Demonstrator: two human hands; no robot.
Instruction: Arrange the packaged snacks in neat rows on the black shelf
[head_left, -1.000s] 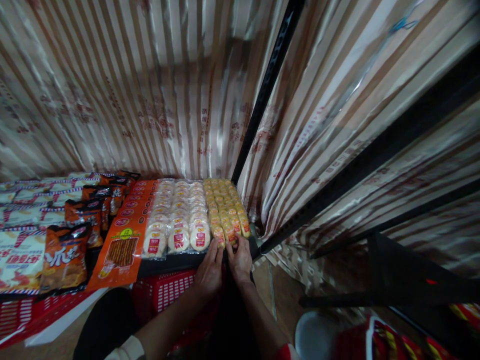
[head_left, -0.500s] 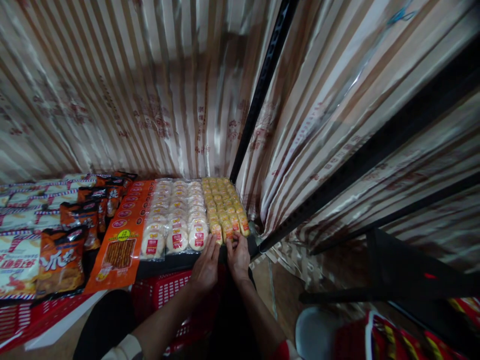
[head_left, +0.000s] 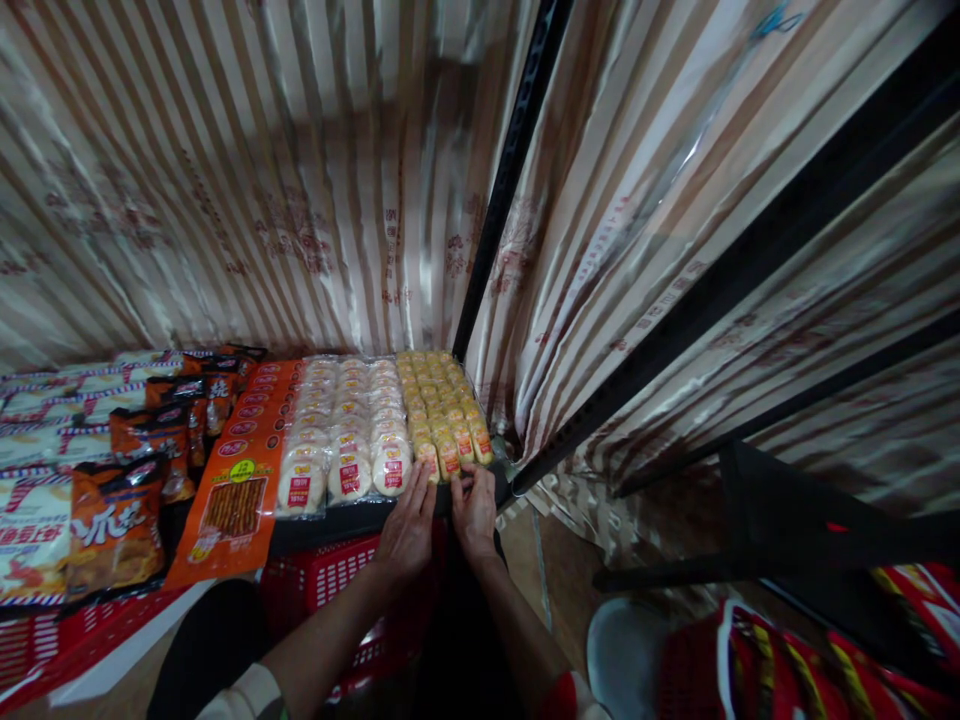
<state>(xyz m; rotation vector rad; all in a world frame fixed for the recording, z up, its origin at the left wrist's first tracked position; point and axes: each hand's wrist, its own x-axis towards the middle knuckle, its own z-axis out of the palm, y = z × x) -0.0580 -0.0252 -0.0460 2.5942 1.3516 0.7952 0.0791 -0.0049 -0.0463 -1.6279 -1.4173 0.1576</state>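
Observation:
My left hand (head_left: pixel 409 525) and my right hand (head_left: pixel 474 512) rest side by side at the front edge of a low dark shelf (head_left: pixel 352 518). Their fingertips touch the nearest end of a pack of small yellow cakes (head_left: pixel 442 410) lying in rows at the shelf's right end. The fingers of both hands are extended and pressed against the pack's front edge. Left of it lies a clear pack of round white cakes with red labels (head_left: pixel 349 430).
Orange snack bags (head_left: pixel 240 470), dark orange bags (head_left: pixel 112 520) and white-and-red bags (head_left: pixel 30 530) fill the shelf to the left. A red basket (head_left: pixel 330 590) sits under my arms. Black shelf posts (head_left: pixel 502 190) and striped plastic sheeting surround the shelf. Red packets (head_left: pixel 787 660) lie at bottom right.
Both hands stay at the front of the yellow cake pack; they have slid slightly toward it and the view has shifted a little to the left.

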